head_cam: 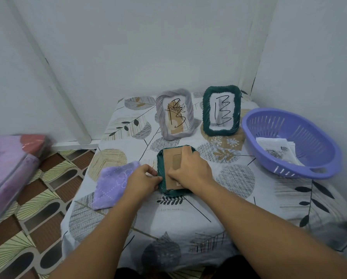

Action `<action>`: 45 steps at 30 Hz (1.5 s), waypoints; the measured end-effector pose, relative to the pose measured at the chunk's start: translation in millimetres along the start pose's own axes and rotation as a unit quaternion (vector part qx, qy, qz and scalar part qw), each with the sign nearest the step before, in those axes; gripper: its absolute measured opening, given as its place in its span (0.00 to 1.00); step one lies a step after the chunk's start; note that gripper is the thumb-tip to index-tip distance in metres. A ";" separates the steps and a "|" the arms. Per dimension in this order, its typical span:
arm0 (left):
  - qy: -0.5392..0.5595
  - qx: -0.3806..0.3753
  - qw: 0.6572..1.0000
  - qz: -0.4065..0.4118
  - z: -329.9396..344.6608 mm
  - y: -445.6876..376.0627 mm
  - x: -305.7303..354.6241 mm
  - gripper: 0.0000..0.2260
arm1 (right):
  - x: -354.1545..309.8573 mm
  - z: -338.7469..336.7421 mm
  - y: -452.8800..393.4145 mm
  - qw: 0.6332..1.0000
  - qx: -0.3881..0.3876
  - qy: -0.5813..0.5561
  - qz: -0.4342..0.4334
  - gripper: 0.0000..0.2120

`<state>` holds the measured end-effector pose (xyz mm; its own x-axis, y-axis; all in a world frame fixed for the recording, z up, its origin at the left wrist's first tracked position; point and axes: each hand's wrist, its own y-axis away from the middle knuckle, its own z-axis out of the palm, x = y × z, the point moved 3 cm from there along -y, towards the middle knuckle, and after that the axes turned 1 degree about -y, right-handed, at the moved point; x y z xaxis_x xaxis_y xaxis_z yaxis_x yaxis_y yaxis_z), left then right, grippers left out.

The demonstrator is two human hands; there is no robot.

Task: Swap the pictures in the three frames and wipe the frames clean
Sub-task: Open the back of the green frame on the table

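With the third frame (169, 190) lying face down at table centre before 2 upright frames, the left hand (143, 179) pinched its left edge while the right hand (189, 170) pressed the backing (169, 164); advisably, press evenly and seat tabs squarely.

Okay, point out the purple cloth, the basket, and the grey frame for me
Purple cloth (112, 186): head view, middle of the cloth.
Basket (258, 147): head view, near rim on its left.
Grey frame (190, 109): head view, right side of its twisted border.
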<state>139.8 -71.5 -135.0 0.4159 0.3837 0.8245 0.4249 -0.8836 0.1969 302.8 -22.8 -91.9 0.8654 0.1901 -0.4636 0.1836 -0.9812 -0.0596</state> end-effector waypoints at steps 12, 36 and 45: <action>0.009 -0.006 1.000 -0.015 -2.5 5.3 5.3 0.09 | 5.7 5.1 1.8 1.000 0.009 -0.021 -0.003 0.29; 0.224 -0.069 0.966 -0.107 5.4 26.9 54.8 0.07 | 17.7 -2.4 -2.9 0.993 0.033 -0.115 0.008 0.26; 0.211 -0.062 0.971 -0.093 2.8 32.6 59.0 0.06 | 25.7 -0.4 -13.4 0.909 -0.035 -0.403 0.101 0.21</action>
<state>180.4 -76.9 -81.4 -0.0369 0.4175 0.9079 0.3507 -0.8454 0.4030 322.7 -4.7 -102.6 0.2669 -0.1066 -0.9578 0.1124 -0.9836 0.1407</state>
